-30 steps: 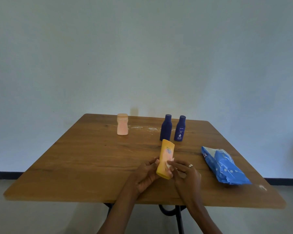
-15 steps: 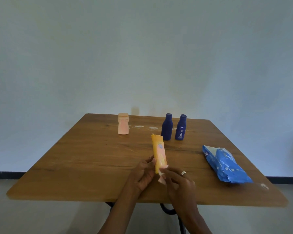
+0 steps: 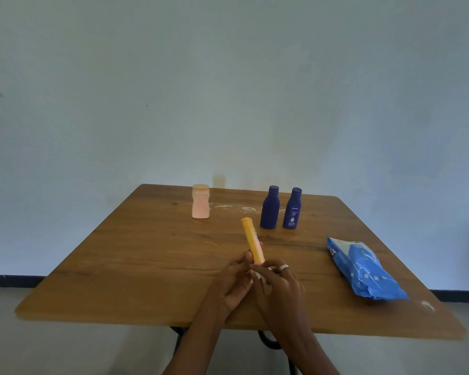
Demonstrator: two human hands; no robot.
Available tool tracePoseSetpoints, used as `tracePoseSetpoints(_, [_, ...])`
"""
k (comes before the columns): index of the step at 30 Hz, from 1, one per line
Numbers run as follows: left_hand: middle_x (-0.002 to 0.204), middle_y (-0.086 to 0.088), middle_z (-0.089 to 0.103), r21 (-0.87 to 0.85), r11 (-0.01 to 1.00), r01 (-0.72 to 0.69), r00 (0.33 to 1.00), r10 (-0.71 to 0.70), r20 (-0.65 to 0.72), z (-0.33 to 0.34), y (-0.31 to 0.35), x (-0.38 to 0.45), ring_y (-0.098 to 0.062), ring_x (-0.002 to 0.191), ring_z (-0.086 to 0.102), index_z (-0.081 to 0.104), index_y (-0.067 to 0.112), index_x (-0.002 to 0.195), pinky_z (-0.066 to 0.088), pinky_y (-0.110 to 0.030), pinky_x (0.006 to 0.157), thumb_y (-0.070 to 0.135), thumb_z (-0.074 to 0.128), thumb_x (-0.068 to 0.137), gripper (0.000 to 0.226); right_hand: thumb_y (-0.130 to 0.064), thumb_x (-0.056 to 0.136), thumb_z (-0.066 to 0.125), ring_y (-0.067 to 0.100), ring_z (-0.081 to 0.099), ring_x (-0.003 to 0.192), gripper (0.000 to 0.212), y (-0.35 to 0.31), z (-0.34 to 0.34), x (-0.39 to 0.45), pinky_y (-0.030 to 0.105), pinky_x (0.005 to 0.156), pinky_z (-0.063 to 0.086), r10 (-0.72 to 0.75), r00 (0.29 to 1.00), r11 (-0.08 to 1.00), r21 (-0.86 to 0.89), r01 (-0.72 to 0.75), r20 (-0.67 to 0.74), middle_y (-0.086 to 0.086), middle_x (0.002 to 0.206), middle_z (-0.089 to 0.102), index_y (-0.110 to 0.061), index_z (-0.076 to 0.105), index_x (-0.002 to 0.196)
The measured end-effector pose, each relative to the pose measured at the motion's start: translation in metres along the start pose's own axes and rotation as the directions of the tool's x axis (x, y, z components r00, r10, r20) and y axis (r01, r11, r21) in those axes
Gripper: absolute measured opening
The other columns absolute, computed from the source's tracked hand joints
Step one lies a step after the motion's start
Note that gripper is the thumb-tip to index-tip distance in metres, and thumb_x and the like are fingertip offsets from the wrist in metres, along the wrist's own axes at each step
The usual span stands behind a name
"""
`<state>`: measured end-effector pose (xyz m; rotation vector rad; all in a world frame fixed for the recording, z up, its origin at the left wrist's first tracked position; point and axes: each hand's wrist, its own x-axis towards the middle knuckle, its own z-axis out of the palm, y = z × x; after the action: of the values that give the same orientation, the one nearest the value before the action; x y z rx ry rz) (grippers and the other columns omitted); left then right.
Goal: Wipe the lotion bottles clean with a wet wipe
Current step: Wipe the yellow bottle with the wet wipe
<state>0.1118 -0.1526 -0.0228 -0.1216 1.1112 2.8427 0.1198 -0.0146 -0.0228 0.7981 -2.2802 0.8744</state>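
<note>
My left hand (image 3: 234,282) grips the lower end of a yellow lotion bottle (image 3: 252,240), which leans up and to the left above the wooden table (image 3: 136,255). My right hand (image 3: 278,286), with a ring on one finger, pinches a small white wet wipe (image 3: 256,275) against the bottle's base. Most of the wipe is hidden between my fingers. Two dark blue bottles (image 3: 269,207) (image 3: 292,209) stand side by side at the back of the table. A pale peach bottle (image 3: 200,201) stands upright to their left.
A blue pack of wet wipes (image 3: 363,269) lies on the right side of the table. White smears (image 3: 236,207) mark the tabletop between the peach and blue bottles. A plain wall rises behind the table, and black metal legs show under its near edge.
The yellow bottle has turned from its broad face to its narrow edge and tilted to the left. My right hand with the wipe has slid down to the bottle's base.
</note>
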Motion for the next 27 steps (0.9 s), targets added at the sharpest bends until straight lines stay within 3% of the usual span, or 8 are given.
tracePoseSetpoints(4, [0.112,-0.020,0.069,-0.029,0.999,-0.015,0.998,0.013,-0.059,0.004,0.002,-0.004,-0.028,0.101,0.067,0.059,0.003,0.127,0.053,-0.045,0.093,0.021,0.055,0.090,0.041,-0.014,0.068,0.085,0.003,0.055,0.086,0.034,-0.001,-0.001,0.008,0.010,0.069,0.041,0.023,0.999,1.000,0.005,-0.023,-0.038,-0.001,0.102,0.063,-0.021,0.073,0.099])
tracePoseSetpoints(10, [0.130,-0.021,0.061,-0.011,1.000,-0.004,0.999,0.004,0.041,0.009,0.003,-0.008,-0.030,0.114,0.064,0.051,0.003,0.135,0.055,-0.043,0.091,0.009,0.054,0.093,0.042,-0.017,0.072,0.083,0.005,0.059,0.093,0.034,0.000,-0.015,0.024,0.022,0.077,0.052,0.090,0.993,0.986,0.149,-0.078,-0.078,-0.002,0.105,0.066,-0.022,0.071,0.103])
tracePoseSetpoints(14, [0.135,-0.020,0.058,0.117,0.992,-0.043,0.997,0.034,0.073,0.006,0.001,-0.005,-0.032,0.124,0.058,0.048,0.004,0.139,0.049,-0.044,0.103,0.003,0.061,0.089,0.052,-0.022,0.078,0.078,-0.010,0.054,0.083,0.021,-0.002,-0.020,0.030,0.008,0.069,0.045,0.114,0.989,0.981,0.170,-0.097,-0.093,-0.017,0.098,0.061,-0.025,0.073,0.098])
tracePoseSetpoints(16, [0.134,-0.020,0.059,0.131,0.990,-0.058,0.996,0.049,0.069,0.006,0.001,-0.005,-0.032,0.124,0.058,0.051,0.002,0.136,0.052,-0.041,0.099,0.002,0.062,0.088,0.049,-0.023,0.080,0.075,-0.010,0.057,0.083,0.021,-0.005,-0.021,0.028,0.007,0.068,0.045,0.112,0.990,0.977,0.191,-0.094,-0.086,-0.022,0.097,0.058,-0.028,0.071,0.100])
tracePoseSetpoints(20, [0.134,-0.022,0.058,0.142,0.986,-0.081,0.993,0.067,0.101,0.004,0.000,-0.004,-0.033,0.127,0.055,0.052,0.001,0.136,0.049,-0.042,0.102,-0.002,0.060,0.090,0.046,-0.022,0.083,0.073,-0.008,0.061,0.086,0.021,-0.005,-0.019,0.030,0.006,0.071,0.048,0.109,0.990,0.965,0.250,-0.085,-0.085,-0.012,0.100,0.068,-0.025,0.071,0.103])
tracePoseSetpoints(27, [0.135,-0.016,0.059,0.260,0.960,-0.108,0.983,0.064,0.170,0.006,-0.002,-0.005,-0.030,0.129,0.053,0.057,0.004,0.133,0.041,-0.051,0.109,-0.010,0.066,0.083,0.053,-0.023,0.081,0.074,-0.010,0.056,0.074,0.022,-0.003,-0.027,0.044,0.002,0.062,0.044,0.060,0.997,0.987,0.149,-0.051,-0.056,-0.008,0.100,0.067,-0.023,0.071,0.103])
